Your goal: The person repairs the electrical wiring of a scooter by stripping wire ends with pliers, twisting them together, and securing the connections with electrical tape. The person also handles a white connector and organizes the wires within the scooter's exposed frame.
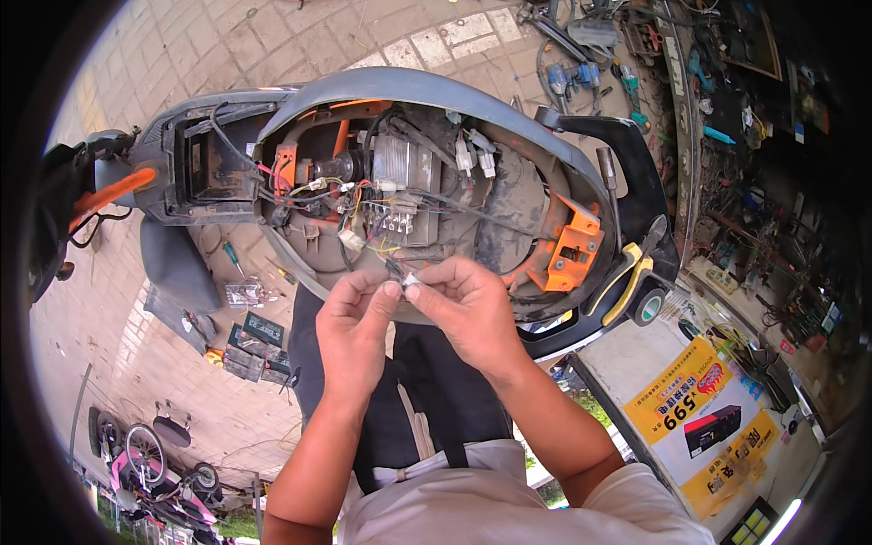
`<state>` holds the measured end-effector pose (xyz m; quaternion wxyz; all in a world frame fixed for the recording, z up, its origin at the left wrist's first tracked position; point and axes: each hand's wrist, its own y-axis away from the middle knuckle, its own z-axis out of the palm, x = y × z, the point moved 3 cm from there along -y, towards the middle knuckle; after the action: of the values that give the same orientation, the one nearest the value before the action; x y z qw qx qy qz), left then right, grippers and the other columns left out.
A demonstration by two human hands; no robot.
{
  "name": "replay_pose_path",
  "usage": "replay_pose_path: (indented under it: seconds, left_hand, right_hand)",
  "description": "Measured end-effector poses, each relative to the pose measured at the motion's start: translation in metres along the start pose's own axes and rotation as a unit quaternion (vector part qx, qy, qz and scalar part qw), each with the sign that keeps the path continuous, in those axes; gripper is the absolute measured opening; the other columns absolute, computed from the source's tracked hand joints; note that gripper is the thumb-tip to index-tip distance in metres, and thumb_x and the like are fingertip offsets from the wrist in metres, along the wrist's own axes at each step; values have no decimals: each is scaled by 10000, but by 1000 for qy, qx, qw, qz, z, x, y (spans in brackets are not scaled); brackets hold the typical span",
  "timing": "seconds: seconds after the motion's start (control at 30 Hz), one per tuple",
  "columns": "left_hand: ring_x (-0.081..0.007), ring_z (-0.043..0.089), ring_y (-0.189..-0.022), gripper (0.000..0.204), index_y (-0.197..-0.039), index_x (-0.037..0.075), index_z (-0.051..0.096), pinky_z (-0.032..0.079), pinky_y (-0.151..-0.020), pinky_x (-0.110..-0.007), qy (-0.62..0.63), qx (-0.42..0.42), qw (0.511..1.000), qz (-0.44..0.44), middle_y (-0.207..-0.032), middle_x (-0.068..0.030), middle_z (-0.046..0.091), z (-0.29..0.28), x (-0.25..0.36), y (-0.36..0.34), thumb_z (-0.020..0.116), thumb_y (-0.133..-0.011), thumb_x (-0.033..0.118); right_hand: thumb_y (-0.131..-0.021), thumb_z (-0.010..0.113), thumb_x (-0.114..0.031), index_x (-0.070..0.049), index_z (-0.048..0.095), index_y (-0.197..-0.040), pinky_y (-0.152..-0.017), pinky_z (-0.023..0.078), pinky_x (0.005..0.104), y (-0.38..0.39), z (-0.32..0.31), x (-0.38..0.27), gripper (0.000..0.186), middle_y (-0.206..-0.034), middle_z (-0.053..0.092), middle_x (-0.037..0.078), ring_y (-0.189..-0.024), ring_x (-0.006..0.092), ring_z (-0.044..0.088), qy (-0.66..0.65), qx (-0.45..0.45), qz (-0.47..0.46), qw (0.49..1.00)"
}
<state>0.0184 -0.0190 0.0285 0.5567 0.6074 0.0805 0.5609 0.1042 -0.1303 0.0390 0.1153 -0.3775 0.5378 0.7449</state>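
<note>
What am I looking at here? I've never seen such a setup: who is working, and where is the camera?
These are a person's bare hands, not a machine. The single picture comes from a fisheye camera worn on the head, looking down, so straight edges bend near the rim.

The left hand and right hand meet to pinch a small white-and-dark piece, perhaps a wire connector; it is too small to be sure.

Just beyond is an opened scooter, with loose wiring and a finned metal box inside. Yellow-handled pliers lie at its right end. On the paving to the left are a screwdriver and dark boxes.
</note>
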Motion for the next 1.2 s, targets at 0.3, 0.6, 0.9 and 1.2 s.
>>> replay_pose_path:
  seconds: [0.3,0.6,0.9,1.2]
  left_hand:
    - [-162,614,-1015,303,-1176,-49,547,488,-904,-280,115,-40,993,5,-1127,-147,638,0,1,-11,633,-887,-17]
    - [-146,641,-917,176,-1058,-45,650,501,-873,-281,79,-47,995,-42,-999,-120,687,-4,2,-17,596,-931,64]
    - [-95,577,-811,109,-1000,-39,620,480,-708,-235,-172,-61,977,106,-881,-48,639,-13,-8,-24,579,-945,46]
    - [-117,531,-648,85,-962,-32,629,450,-600,-243,-293,-76,933,196,-803,-80,590,-5,8,-32,613,-879,-21]
  right_hand:
    - [-885,674,-46,25,619,-971,-737,515,233,-2,18,14,123,-952,661,67,-850,89,614,-3,62,-60,996]
    - [-861,689,-73,22,639,-958,-760,508,270,4,22,1,145,-1011,658,84,-892,117,612,72,54,-30,995]
    - [-796,737,-121,29,586,-1094,-699,494,345,-67,-24,-56,366,-948,631,157,-751,244,595,503,242,-229,797]
    - [-901,645,-74,51,564,-1134,-646,485,257,-93,-43,-19,277,-850,642,80,-679,130,587,-26,159,-61,985]
